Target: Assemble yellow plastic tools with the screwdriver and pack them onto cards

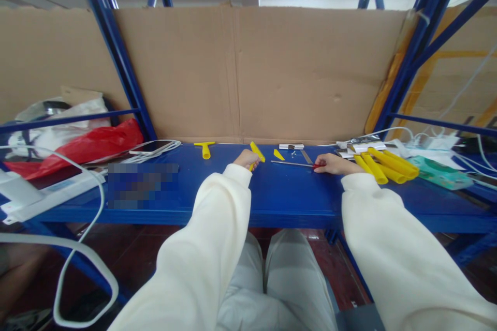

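Note:
My left hand (247, 159) is closed around a yellow T-shaped plastic handle (257, 151), whose crosspiece tilts above my fingers. In my right hand (333, 164) is a screwdriver (291, 163) with a red grip, its long shaft pointing left over the blue tabletop, apart from the yellow piece. A small yellow wedge-shaped piece (278, 154), a few tiny screws (294, 154) and a thin metal strip (306, 156) lie between and beyond my hands. Another yellow T-shaped handle (205, 150) rests to the left.
Several yellow tubes (388, 165) are piled beside my right wrist, near a green packet (440, 171). A pale bundle (291, 147) lies by the cardboard wall (303, 72). On the left are a phone (153, 147), a red bag (85, 147) and white cables. Blue posts frame the bench.

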The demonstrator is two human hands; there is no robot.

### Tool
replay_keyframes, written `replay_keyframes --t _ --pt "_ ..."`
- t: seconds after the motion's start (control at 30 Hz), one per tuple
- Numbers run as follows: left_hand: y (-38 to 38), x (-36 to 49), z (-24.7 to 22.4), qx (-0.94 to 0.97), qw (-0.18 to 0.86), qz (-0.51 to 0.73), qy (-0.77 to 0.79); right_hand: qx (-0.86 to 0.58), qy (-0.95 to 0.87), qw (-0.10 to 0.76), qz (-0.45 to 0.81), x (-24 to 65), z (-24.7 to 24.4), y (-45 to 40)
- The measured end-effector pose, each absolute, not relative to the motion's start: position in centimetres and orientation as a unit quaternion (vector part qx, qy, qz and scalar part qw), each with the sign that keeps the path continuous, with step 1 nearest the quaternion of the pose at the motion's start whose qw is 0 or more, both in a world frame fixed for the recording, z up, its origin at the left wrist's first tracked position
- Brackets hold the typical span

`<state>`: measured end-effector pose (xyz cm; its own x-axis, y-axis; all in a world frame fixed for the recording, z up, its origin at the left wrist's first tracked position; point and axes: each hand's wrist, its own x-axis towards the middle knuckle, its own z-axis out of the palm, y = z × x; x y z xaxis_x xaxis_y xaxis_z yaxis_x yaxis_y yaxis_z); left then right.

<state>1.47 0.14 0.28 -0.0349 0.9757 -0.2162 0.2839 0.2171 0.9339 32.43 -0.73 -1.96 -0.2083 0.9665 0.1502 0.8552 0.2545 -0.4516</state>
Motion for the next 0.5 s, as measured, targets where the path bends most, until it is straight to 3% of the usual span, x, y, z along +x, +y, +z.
replay_keyframes --t 0.5 --pt "0.2 1.1 0.4 0.507 0.501 0.362 0.601 -0.538 -0.777 0.265 0.191 31.1 -2.0 -1.1"
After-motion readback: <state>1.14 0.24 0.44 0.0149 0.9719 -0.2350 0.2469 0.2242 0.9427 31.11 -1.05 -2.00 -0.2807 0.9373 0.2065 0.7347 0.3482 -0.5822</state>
